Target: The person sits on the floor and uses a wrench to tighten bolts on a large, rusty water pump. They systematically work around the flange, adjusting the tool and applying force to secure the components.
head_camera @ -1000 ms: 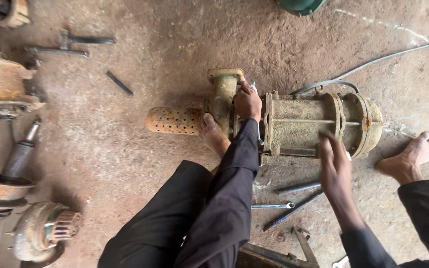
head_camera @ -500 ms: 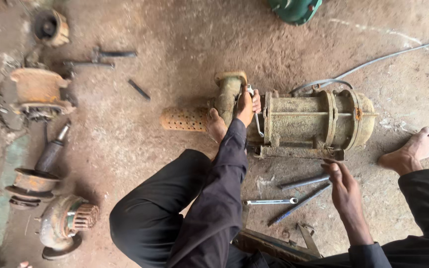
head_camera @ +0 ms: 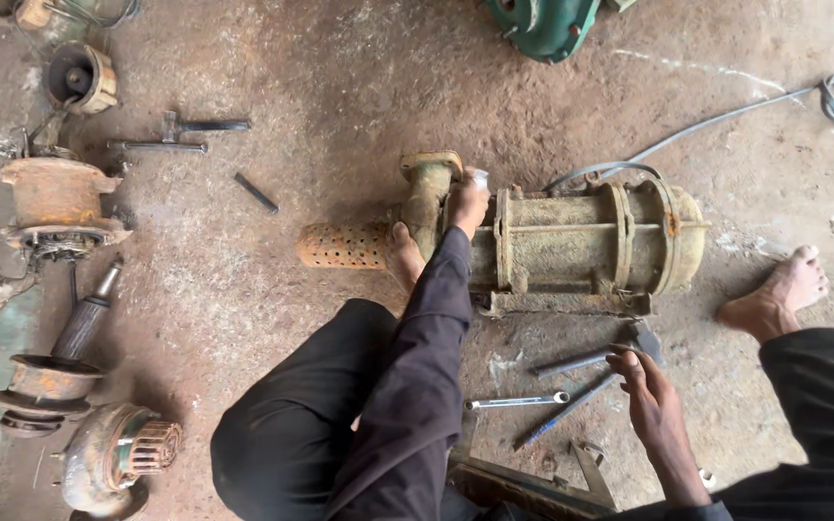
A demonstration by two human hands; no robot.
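A rusty, greenish cylindrical pump (head_camera: 581, 241) lies on its side on the dirt floor, with a perforated orange strainer tube (head_camera: 340, 246) at its left end. My left hand (head_camera: 465, 201) is closed at the joint between the pump body and its elbow outlet (head_camera: 427, 183). A small shiny metal tool (head_camera: 480, 178) shows at the top of the fist. My left foot (head_camera: 403, 256) presses against the pump beside the hand. My right hand (head_camera: 651, 397) hovers with fingers apart over loose tools: a hammer (head_camera: 629, 340), a spanner (head_camera: 515, 400) and a dark rod (head_camera: 562, 413).
My right foot (head_camera: 774, 294) rests right of the pump. A grey cable (head_camera: 726, 121) runs from the pump to the upper right. Rusty pump parts (head_camera: 60, 207) and a shaft with impellers (head_camera: 55, 371) lie at the left. Bars and a pin (head_camera: 255, 191) sit at upper left, a green casing (head_camera: 542, 24) at the top.
My right hand has come off the pump body and dropped down to the tools on the floor. My left hand stays at the pump joint. The view has shifted left.
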